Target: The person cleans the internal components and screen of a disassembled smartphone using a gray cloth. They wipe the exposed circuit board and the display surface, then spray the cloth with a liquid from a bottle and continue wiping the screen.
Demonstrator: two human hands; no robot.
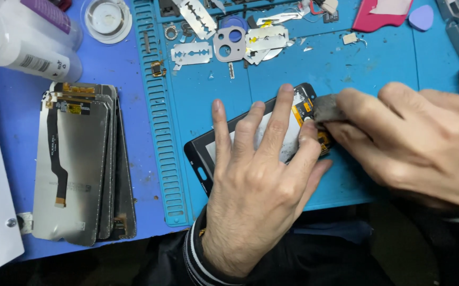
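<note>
A blue silicone work mat [271,79] fills the middle and upper right of the frame, lying on a darker blue table top [134,106]. At the left sits a stack of grey phone display panels [76,169], backs up, with flex cables showing.

In the centre lies a black-framed phone screen [250,132], tilted so that its far end points to the upper right. The left hand [256,185] rests flat on it, fingers [221,127] spread apart and stretched out, pressing the screen down onto the mat; the thumb lies along the screen's right edge.

The right hand [414,143] comes in from the right of the frame, its fingers drawn together and pinched on a small grey wad [325,108], which touches the upper end of the screen near its orange flex part.

Along the upper edge lie razor blades [191,53], a silver camera bezel [229,43] and, at the upper left, plastic bottles [23,37].
</note>
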